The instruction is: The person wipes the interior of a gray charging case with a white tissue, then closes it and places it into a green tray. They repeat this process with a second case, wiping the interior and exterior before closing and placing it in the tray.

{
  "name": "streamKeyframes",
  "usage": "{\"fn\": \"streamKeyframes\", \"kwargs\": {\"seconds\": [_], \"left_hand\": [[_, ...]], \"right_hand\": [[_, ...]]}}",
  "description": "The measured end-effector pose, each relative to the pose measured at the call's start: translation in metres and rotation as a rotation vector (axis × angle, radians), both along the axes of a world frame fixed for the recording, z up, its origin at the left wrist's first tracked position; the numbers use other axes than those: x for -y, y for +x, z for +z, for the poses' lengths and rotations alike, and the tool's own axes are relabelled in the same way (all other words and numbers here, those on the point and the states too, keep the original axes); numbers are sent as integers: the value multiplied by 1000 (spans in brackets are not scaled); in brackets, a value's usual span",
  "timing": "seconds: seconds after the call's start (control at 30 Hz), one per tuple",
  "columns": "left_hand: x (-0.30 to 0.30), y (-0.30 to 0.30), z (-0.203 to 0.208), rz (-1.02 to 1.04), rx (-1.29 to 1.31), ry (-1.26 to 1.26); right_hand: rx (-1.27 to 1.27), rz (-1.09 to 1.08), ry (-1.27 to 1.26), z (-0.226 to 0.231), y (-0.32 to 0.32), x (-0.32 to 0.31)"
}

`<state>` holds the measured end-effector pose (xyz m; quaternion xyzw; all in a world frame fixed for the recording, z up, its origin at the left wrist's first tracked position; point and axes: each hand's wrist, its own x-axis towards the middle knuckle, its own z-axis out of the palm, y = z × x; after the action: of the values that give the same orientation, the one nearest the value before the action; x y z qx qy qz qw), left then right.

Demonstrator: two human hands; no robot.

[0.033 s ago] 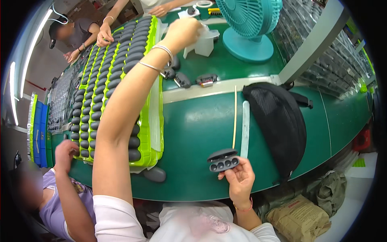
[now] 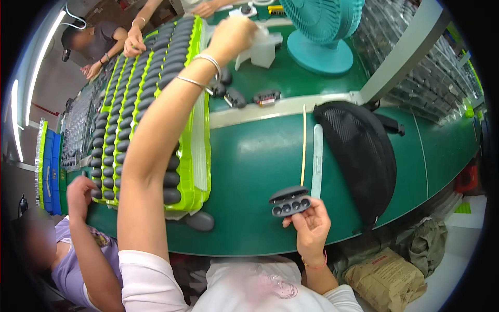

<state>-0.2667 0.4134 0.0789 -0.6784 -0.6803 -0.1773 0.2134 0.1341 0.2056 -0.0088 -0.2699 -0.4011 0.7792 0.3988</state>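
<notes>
My right hand (image 2: 311, 229) grips a dark grey oval case (image 2: 290, 204) over the near edge of the table. Its lid stands ajar, and a row of several round hollows faces me. My left arm stretches far across the tray to the back, where my left hand (image 2: 235, 37) is at a white open-topped container (image 2: 261, 54). Its fingers bend down over that container's rim, and their tips are hidden. Beneath my left arm lies a lime-green tray (image 2: 195, 192) packed with rows of dark grey oval cases. One loose grey case (image 2: 200, 221) rests by the tray's near corner.
A teal fan (image 2: 319, 52) stands at the back, near a grey post (image 2: 405, 52). Right of centre lie a thin stick (image 2: 304, 145), a pale flat strip (image 2: 317, 161) and a black bag (image 2: 358, 161). Co-workers' hands (image 2: 134, 42) (image 2: 80, 195) are by the tray's left side.
The whole view has shifted slightly. My left hand has moved a little to the left at the white container. The co-worker's hand at lower left has drawn slightly away from the tray.
</notes>
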Motion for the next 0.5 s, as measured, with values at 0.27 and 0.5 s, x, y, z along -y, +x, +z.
{"fn": "streamKeyframes", "kwargs": {"seconds": [0.27, 0.5], "left_hand": [[157, 111, 96, 17, 613, 69], [300, 241, 50, 163, 800, 87]], "right_hand": [[-144, -35, 85, -5, 1, -3], [-242, -35, 278, 0, 14, -5]]}}
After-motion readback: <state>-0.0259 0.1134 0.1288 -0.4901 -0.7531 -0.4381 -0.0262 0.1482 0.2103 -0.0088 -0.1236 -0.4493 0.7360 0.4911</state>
